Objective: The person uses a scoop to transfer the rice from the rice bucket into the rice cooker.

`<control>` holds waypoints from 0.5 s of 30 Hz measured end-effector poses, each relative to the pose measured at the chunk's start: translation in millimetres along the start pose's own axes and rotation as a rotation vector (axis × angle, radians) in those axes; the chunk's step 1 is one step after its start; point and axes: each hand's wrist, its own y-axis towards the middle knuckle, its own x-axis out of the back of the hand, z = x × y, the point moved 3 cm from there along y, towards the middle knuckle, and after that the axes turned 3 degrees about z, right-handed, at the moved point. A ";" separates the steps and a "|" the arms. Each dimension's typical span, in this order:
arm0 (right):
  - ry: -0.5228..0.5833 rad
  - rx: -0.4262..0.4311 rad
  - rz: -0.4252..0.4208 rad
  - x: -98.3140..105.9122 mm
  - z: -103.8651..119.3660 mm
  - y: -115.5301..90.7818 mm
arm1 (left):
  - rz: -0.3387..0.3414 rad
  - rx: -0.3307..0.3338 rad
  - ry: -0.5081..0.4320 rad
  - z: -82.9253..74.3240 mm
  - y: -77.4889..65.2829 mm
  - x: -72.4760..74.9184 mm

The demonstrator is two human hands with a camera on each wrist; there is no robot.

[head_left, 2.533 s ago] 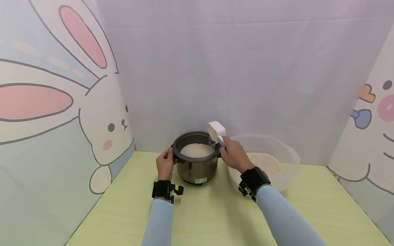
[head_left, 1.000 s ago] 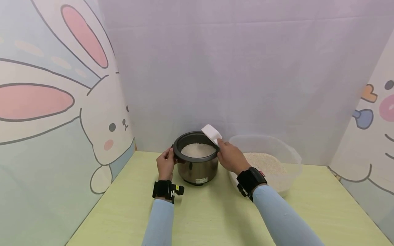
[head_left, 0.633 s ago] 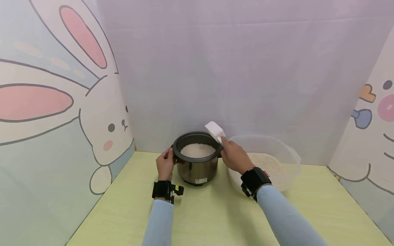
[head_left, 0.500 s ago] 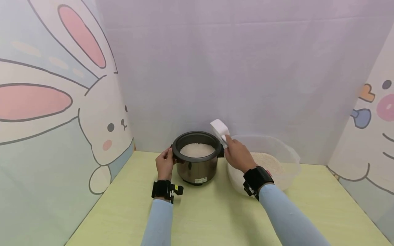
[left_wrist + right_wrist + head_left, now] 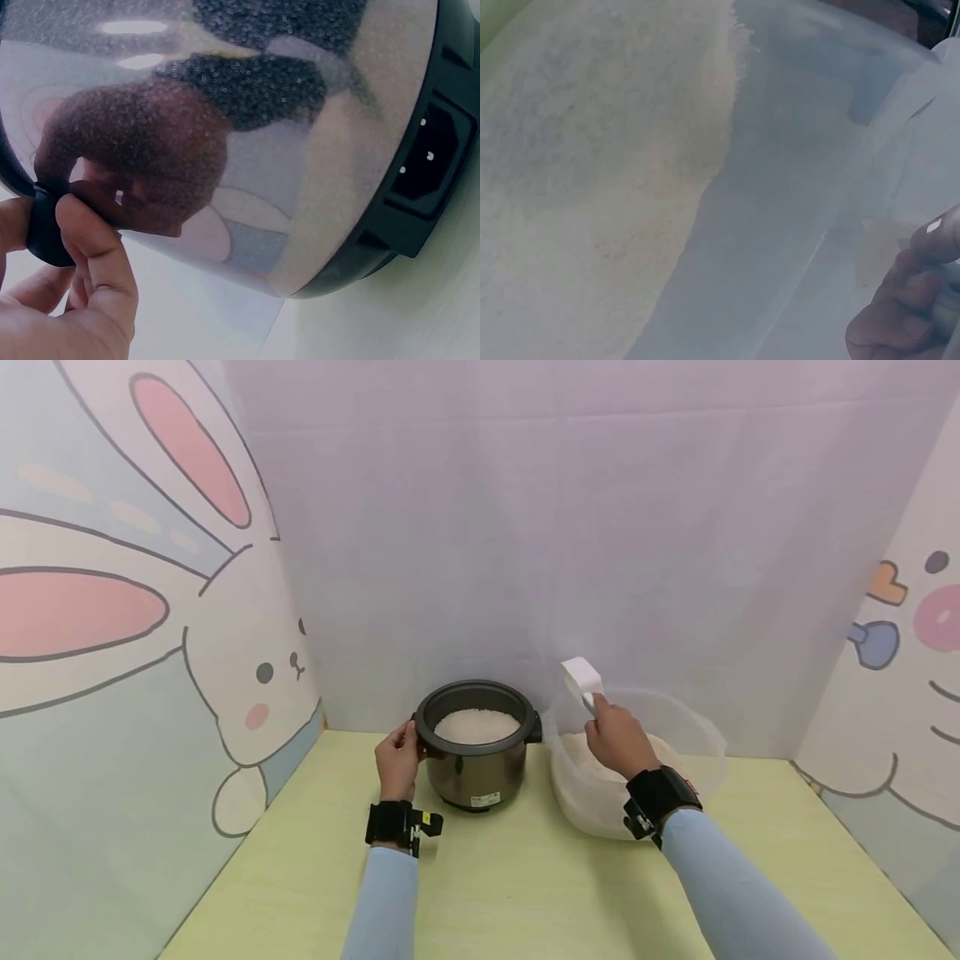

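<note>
My left hand (image 5: 397,763) pinches the black side handle (image 5: 49,229) of a brown metallic rice cooker (image 5: 480,777). White rice (image 5: 477,727) lies inside the cooker, which has no lid on. In my right hand (image 5: 619,738) is the handle of a white scoop (image 5: 582,677), held above the left part of a translucent plastic tub (image 5: 705,743). Rice (image 5: 592,165) fills the lower part of that tub. The scoop's bowl is tilted to the left, and its inside is mostly hidden. In the right wrist view only curled fingers (image 5: 900,315) show at the edge.
Both containers stand side by side on a pale yellow-green table (image 5: 510,893), close to the lilac back wall (image 5: 465,543). Walls with cartoon prints (image 5: 262,710) flank the table. A power socket (image 5: 431,154) shows on the cooker's side.
Rice fell from the tilted scoop into the cooker in the earliest frame. My right hand has since carried the scoop right, away from the cooker to the tub. My left hand stays on the handle.
</note>
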 end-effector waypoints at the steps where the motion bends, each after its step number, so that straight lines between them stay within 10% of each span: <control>1: 0.002 -0.004 0.009 1.2 -3.8 -1.5 | -0.001 -0.001 -0.002 -0.4 0.3 0.1; 15: -0.065 -0.126 0.216 18.9 -50.9 -23.9 | -0.001 -0.028 -0.002 -1.8 -1.6 0.2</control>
